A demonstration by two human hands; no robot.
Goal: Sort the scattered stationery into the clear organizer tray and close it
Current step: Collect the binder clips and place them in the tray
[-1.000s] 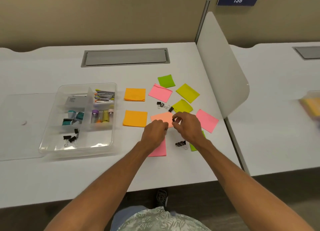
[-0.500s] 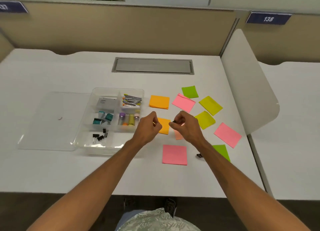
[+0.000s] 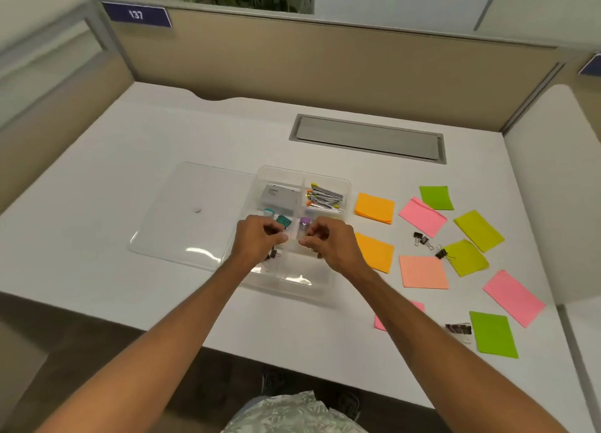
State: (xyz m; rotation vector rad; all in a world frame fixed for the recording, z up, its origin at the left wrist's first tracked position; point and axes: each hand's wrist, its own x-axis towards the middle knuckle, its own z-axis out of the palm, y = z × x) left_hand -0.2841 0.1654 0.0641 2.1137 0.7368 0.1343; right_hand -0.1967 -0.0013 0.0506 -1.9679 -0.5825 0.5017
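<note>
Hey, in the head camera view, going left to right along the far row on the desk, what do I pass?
Clear lid → organizer tray → orange sticky note → pink sticky note → yellow sticky note.

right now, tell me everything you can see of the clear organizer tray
The clear organizer tray is see-through plastic with rounded corners, split by dividers into compartments. It sits open on the white desk, its lid lying flat at its left side. The back compartments hold small stationery; black binder clips lie front left. The left hand and right hand are above its middle, hiding part.
</note>
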